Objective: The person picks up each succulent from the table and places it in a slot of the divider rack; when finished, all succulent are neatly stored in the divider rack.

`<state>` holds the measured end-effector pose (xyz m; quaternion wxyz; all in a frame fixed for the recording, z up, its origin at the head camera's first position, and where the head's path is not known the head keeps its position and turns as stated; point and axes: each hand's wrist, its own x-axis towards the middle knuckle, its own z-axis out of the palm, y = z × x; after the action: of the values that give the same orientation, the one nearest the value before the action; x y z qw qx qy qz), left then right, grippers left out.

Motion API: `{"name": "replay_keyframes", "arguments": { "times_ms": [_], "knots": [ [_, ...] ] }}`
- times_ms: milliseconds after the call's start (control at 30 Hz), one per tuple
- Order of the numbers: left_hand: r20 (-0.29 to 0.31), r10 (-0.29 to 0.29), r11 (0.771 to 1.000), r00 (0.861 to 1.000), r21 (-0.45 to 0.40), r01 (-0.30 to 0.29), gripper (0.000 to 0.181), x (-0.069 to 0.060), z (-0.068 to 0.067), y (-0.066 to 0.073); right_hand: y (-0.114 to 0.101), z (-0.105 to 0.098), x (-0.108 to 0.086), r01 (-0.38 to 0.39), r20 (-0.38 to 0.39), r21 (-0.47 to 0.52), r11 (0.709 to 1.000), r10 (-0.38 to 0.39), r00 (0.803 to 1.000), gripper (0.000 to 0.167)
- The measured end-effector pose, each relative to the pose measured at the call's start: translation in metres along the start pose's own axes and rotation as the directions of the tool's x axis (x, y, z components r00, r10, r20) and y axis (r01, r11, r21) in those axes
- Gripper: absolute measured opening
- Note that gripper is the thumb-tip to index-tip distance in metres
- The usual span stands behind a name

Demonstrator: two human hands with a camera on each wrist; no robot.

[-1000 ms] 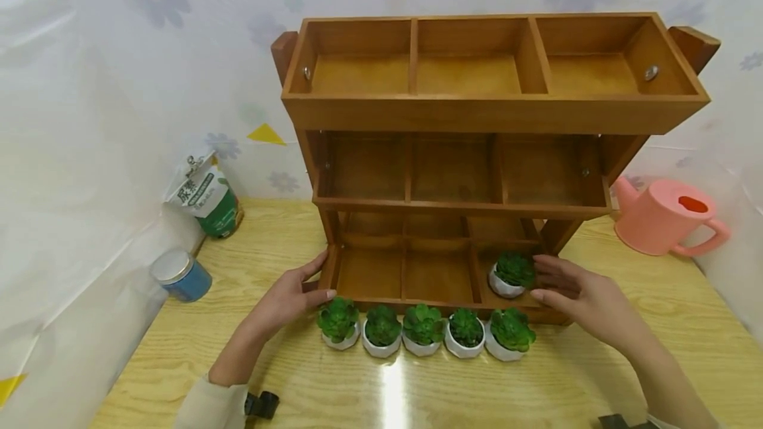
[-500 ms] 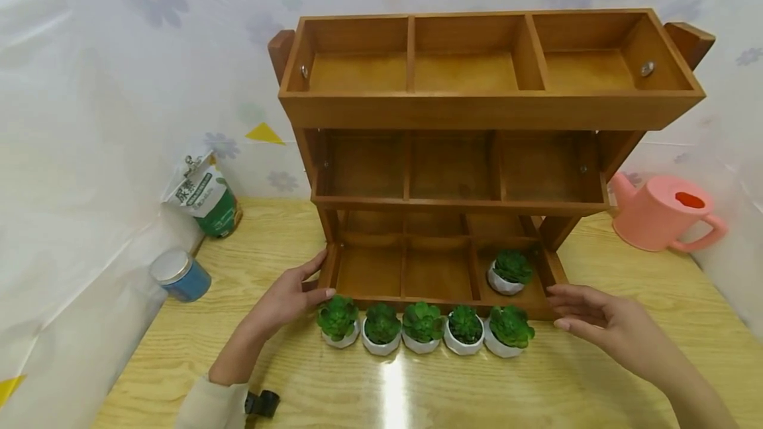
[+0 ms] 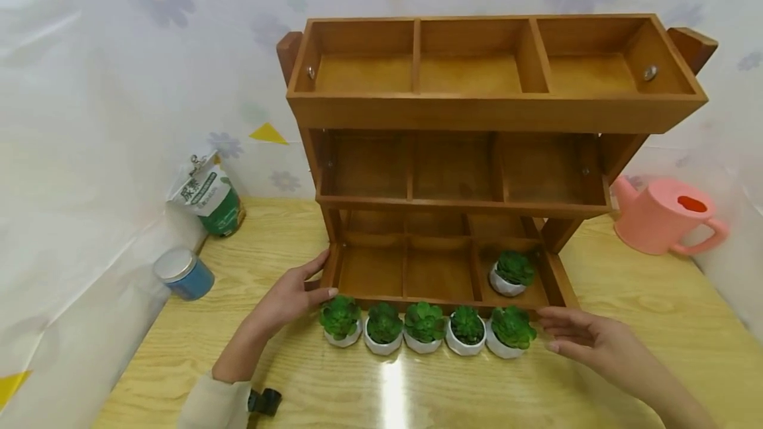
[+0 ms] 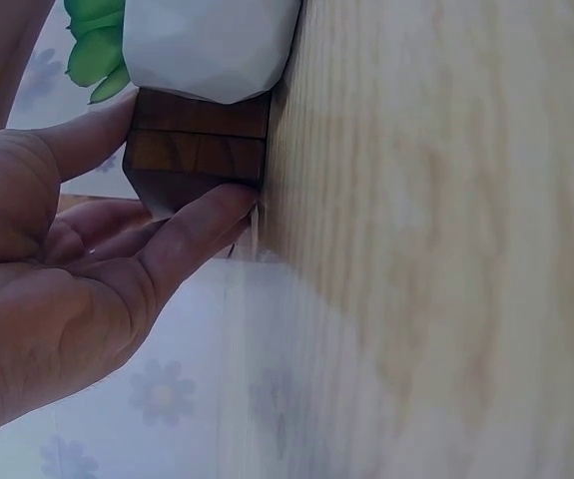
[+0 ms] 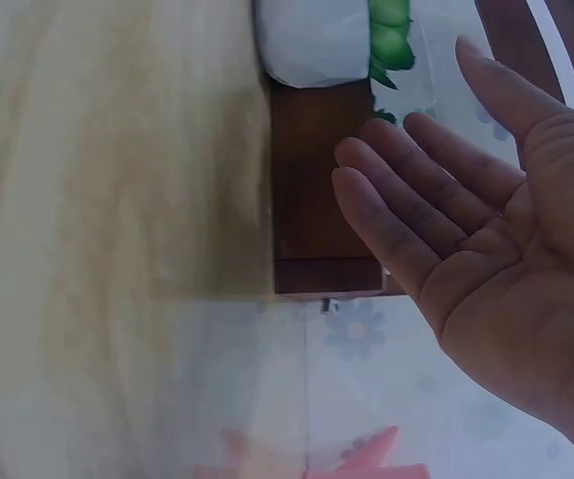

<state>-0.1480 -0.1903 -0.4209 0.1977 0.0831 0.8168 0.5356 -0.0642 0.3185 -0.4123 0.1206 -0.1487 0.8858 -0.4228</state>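
Observation:
A three-tier wooden plant shelf (image 3: pixel 495 114) with divided compartments stands on the table. My left hand (image 3: pixel 292 298) holds its lower left front corner, thumb on one face and fingers along the side, as the left wrist view shows the wooden corner (image 4: pixel 197 150) between them. In the bottom right compartment sits a potted succulent (image 3: pixel 511 271) in a white faceted pot. Several similar succulents (image 3: pixel 424 326) stand in a row before the shelf. My right hand (image 3: pixel 602 343), fingers extended and holding nothing, hovers right of the rightmost succulent (image 3: pixel 511 331), near the shelf's lower right front corner (image 5: pixel 321 190).
A pink watering can (image 3: pixel 664 217) stands right of the shelf. To the left are a blue jar (image 3: pixel 185 275) with a silver lid and a green-and-white bag (image 3: pixel 211 197) closed with a clip. A floral sheet (image 3: pixel 238 18) covers the wall behind the wooden table (image 3: pixel 334 389).
My right hand has moved away from the succulent in the bottom right compartment, out over the shelf's edge and toward the front row. The left hand keeps its hold on the corner.

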Motion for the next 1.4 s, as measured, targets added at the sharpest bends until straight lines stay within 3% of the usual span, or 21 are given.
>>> {"name": "replay_keyframes", "arguments": {
  "times_ms": [167, 533, 900, 1400],
  "knots": [
    [0.001, -0.002, 1.000, 1.000, 0.008, 0.002, 0.079, 0.001, 0.001, 0.001, 0.003, 0.006, 0.003, 0.000, 0.040, 0.025, 1.000, -0.001, 0.999, 0.048],
    [-0.002, -0.001, 1.000, 1.000, 0.018, 0.002, 0.079, 0.000, 0.001, 0.002, 0.001, 0.012, 0.008, -0.080, 0.068, 0.005, 0.997, 0.080, 0.994, 0.061],
    [0.009, 0.020, 1.000, 1.000, 0.008, -0.020, 0.077, 0.002, 0.001, 0.004, 0.001, 0.014, 0.017, -0.018, 0.108, 0.011, 1.000, 0.016, 0.994, 0.064],
    [-0.001, -0.016, 1.000, 1.000, 0.010, 0.016, 0.077, 0.001, 0.001, 0.002, -0.001, 0.024, 0.021, 0.007, 0.074, -0.175, 0.985, 0.006, 0.997, 0.073]
  ]
}}
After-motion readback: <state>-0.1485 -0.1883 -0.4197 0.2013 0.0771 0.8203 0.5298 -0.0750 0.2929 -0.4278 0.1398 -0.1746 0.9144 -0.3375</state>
